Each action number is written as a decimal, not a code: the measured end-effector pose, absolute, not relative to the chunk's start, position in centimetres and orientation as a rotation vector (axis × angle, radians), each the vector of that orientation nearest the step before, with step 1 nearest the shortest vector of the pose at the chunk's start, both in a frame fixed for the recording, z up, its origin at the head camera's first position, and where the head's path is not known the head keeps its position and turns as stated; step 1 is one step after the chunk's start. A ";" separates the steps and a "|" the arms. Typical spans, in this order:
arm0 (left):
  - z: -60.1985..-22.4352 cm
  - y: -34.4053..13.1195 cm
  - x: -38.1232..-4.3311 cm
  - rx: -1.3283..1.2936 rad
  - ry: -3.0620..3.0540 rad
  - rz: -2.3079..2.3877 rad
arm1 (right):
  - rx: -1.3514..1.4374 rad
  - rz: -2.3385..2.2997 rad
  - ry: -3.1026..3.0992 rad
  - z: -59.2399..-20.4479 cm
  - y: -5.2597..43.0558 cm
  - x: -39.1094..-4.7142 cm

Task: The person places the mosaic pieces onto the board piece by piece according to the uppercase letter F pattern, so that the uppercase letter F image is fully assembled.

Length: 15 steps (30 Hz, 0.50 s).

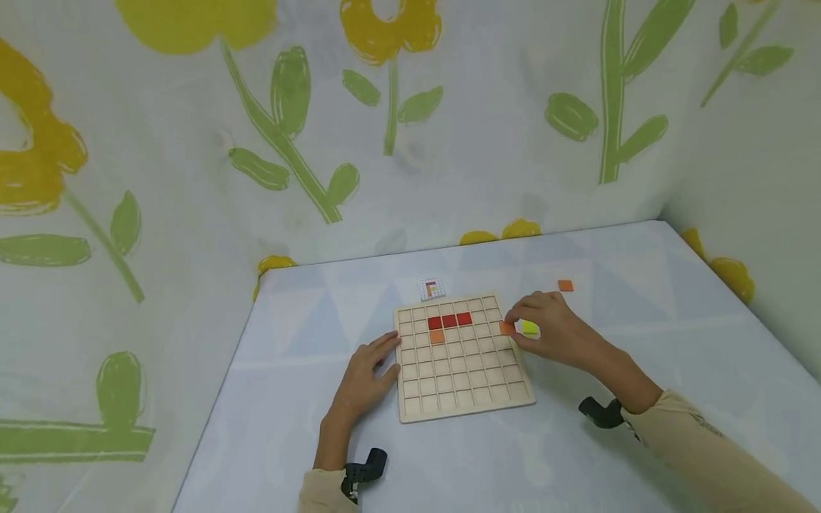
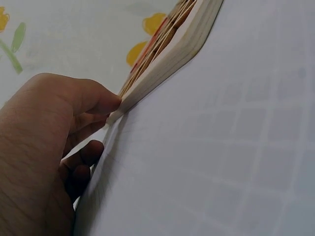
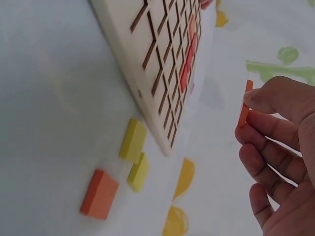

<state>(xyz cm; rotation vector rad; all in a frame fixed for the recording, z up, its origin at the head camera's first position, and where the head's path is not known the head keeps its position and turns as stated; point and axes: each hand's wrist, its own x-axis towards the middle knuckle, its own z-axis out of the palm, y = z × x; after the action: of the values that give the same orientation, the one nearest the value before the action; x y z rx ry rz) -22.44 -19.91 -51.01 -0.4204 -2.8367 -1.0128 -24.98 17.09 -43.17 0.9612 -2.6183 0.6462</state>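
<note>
A wooden grid board (image 1: 462, 385) lies on the table, with three red tiles (image 1: 449, 320) in a row in its cells. Just under the leftmost red one sits an orange tile (image 1: 437, 336). My left hand (image 1: 362, 381) rests against the board's left edge, fingertips touching its side, as the left wrist view also shows. Above the board's right edge, my right hand (image 1: 548, 331) pinches another orange tile (image 3: 245, 104) between thumb and index finger. In the right wrist view its other fingers are loosely bent.
A small card (image 1: 432, 288) with a coloured grid pattern lies behind the board. To the board's right are two yellow tiles (image 3: 133, 140), partly behind my right hand in the head view, and a loose orange tile (image 1: 565, 286). Flower-printed walls (image 1: 481, 157) border the table.
</note>
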 end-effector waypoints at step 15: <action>-51.3 -20.2 -22.8 -0.445 -2.820 -1.041 | 1.098 0.658 -2.589 -42.9 12.3 -26.5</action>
<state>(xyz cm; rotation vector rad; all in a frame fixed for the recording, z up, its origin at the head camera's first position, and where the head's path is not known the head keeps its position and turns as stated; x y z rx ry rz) -22.83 -20.16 -51.26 -0.4452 -2.8200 -1.0407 -26.51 12.29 -42.90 1.0984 -2.5890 0.6580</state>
